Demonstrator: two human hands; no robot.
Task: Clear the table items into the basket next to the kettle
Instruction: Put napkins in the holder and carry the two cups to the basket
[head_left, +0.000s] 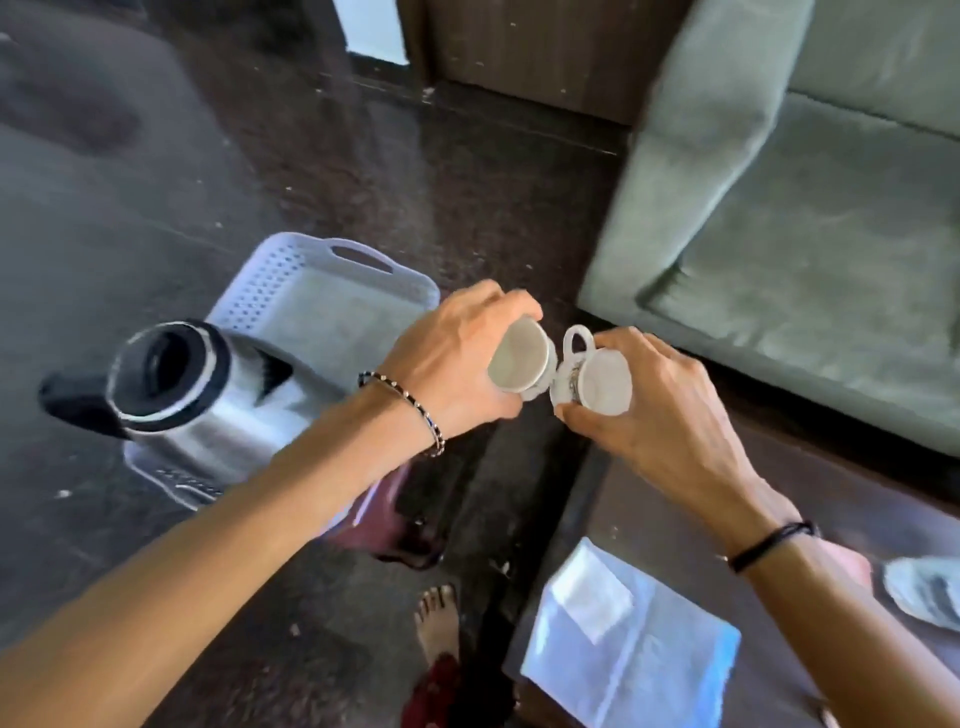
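Note:
My left hand (457, 358) grips a small white cup (519, 361), tilted so that its inside faces me. My right hand (660, 405) grips a second white cup (602, 384) with a looped handle, and the two cups touch. Both hands hover over the dark floor, just right of the pale lilac perforated basket (275, 286). The basket stands on the floor with a steel kettle (176, 384) in front of it, partly hiding it. The view is motion-blurred.
The dark glossy table (779, 514) at the lower right reflects a bright window, and a blurred pale object (924, 592) lies at its right edge. A grey-green sofa (805, 218) fills the upper right. A bare foot (439, 618) stands on the floor below.

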